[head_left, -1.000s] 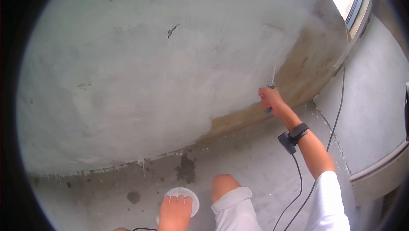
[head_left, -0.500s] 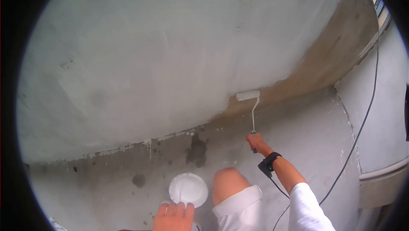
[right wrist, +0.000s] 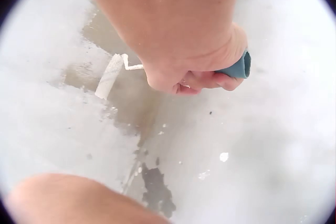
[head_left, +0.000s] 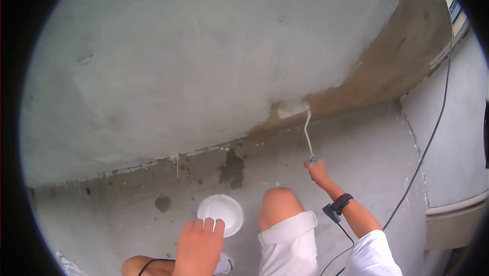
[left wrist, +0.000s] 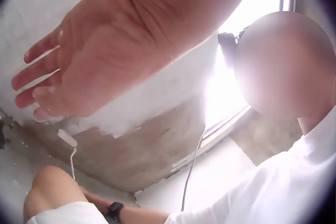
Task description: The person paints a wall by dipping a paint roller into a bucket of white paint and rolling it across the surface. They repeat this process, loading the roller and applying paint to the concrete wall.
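My right hand [head_left: 319, 172] grips the paint roller by its blue-green handle [right wrist: 240, 66], fingers curled round it. The roller's white sleeve [head_left: 294, 109] lies against the low part of the wall [head_left: 178, 72], where white paint meets a bare brown strip [head_left: 351, 95]. Its thin bent frame [head_left: 308, 133] runs down from the sleeve to my fist. My left hand [head_left: 200, 245] is held palm down with relaxed, nearly straight fingers and nothing in it. In the head view its fingertips overlap the near rim of a round white tub [head_left: 220, 210] holding white paint.
A cable [head_left: 433, 138] hangs along the right side, beside a pale side wall [head_left: 458, 138]. Dark wet stains [head_left: 232, 169] and paint specks mark the grey floor [head_left: 367, 159]. My bent knee [head_left: 280, 207] rises between the hands. A window [left wrist: 223, 92] shows in the left wrist view.
From higher on the right, the right hand came down and left, bringing the roller to the wall's lower edge. Over the last half second fresh white paint appears there. The left hand stays near the tub.
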`<state>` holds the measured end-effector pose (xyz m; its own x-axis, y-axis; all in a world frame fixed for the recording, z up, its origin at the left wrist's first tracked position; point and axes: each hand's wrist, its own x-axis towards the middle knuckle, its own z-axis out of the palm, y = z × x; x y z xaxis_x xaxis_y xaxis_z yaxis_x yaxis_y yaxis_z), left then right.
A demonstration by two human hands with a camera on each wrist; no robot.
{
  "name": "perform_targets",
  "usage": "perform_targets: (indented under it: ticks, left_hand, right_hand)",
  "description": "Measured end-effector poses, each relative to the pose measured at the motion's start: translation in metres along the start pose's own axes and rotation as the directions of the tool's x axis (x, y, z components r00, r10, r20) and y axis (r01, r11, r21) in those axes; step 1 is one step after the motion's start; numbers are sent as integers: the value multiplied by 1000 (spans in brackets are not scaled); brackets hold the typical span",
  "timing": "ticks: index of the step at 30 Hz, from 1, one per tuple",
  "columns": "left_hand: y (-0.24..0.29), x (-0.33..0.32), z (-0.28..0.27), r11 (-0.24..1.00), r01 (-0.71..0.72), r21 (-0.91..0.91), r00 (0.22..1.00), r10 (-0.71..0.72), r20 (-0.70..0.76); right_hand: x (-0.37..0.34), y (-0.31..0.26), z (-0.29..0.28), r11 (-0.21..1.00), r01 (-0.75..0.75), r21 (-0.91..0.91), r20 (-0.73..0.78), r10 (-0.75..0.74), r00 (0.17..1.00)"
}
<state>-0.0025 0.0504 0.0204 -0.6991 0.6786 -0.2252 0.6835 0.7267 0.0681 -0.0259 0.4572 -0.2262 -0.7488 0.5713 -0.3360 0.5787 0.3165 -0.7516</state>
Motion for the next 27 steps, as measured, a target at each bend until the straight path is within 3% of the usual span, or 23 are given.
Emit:
perform_targets:
  ticks: [3,7,9,12,16,19,21,24,27]
  left_hand:
    - [-1,4,-1,998,-55,-2,997,55,-56]
    - [-4,4,-4,995,-74,-61,997,73,-21]
    - [-6,-6,-8,996,8,-84,997,-1,75]
    - [-14,-20,-9,992,78,-102,992,-67,107]
    - [-28,-29,-13,980,148,-134,981,-129,142]
    - [-35,-31,13,994,105,1,983,-104,-154]
    - [-28,-37,-3,991,117,-70,992,-119,-31]
    - [-23,-34,-15,985,101,-141,995,-99,19]
    - [-18,-29,-16,986,80,-144,996,-75,38]
  right_hand:
    - [12,-36,-6,987,143,69,-103,-136,985]
    - [20,-75,13,982,124,139,-87,-112,990]
    - [34,-75,36,981,138,139,-75,-129,989]
    - [46,-63,67,989,30,148,27,-34,999]
    - [51,-4,106,979,-145,144,131,126,983]
    - [44,30,112,944,-327,46,224,309,924]
    - [45,48,110,925,-379,-23,243,372,896]
    - [39,42,103,938,-346,-29,219,344,913]
    - [27,30,95,980,-195,41,54,193,980]
